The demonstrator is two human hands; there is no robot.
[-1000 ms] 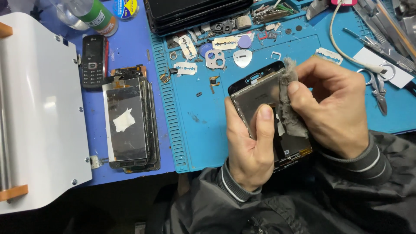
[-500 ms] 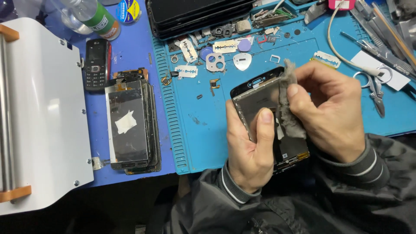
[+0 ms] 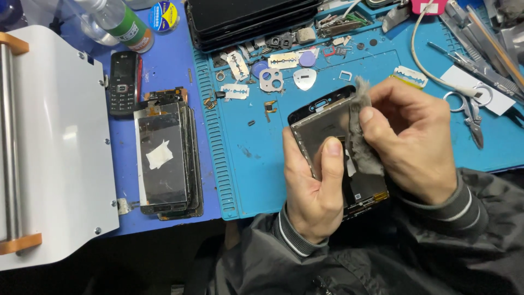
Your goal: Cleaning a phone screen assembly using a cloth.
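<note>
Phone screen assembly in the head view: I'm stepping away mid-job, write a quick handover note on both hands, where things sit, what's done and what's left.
Left hand: grips the phone screen assembly tilted above the blue repair mat, thumb across its metal back.
Right hand: presses a grey cloth against that back.
Nearby: stack of screen assemblies and keypad phone to the left, razor blades and scissors on the mat.
Done: cannot tell how far the wiping has got.
Left: any residue remaining; the right part is hidden by the cloth.
</note>
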